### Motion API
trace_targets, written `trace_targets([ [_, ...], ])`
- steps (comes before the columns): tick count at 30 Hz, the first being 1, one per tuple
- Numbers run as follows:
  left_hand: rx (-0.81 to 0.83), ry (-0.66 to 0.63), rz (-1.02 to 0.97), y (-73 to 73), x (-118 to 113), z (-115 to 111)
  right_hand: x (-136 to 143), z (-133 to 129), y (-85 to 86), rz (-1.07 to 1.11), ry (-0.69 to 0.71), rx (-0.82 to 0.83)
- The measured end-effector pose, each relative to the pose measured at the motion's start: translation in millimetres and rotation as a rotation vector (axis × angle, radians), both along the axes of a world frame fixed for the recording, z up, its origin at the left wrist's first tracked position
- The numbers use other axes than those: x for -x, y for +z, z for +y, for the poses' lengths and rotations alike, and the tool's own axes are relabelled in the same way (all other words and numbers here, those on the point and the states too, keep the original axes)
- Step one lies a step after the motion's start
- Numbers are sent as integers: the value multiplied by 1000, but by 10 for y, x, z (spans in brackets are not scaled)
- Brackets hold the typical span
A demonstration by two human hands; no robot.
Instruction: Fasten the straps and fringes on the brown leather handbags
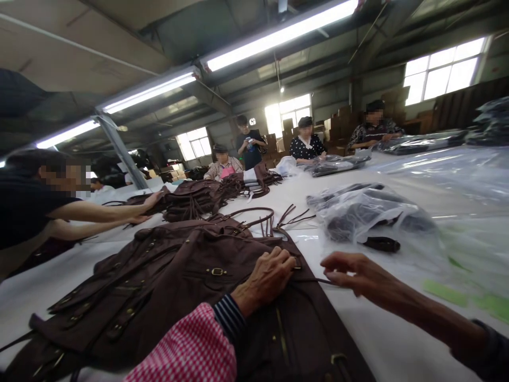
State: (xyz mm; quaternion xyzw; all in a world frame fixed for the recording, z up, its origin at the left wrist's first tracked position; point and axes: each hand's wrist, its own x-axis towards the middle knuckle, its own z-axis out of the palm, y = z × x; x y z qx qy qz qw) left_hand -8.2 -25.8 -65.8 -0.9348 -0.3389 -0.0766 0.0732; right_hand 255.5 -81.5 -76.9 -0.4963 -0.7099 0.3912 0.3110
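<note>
A large dark brown bag (167,276) with brass-coloured buckles and zips lies flat across the table in front of me. My left hand (266,278) rests on its right part, fingers curled down against the bag beside a small buckle (297,263). To the right of the bag, above the white tabletop, my right hand (352,269) has its fingers bent together around the end of a thin brown strap (314,280). That strap runs from near the buckle toward my right fingertips. My left fingertips are partly hidden behind the knuckles.
A pile of brown bags (191,199) lies beyond mine, with a co-worker's arms (99,212) reaching to it from the left. Clear plastic around dark bags (369,212) sits at right, plastic sheets (469,170) behind. Several people are across the white table (294,196).
</note>
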Motion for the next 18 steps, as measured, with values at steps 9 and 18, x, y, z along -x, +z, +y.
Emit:
trace_targets([
  [9,257,616,-296,150,-265,834,571,816,-471,-80,-193,-23],
  [18,379,805,-668,-231,-381,1524,514,883,-530,10,-108,-21],
])
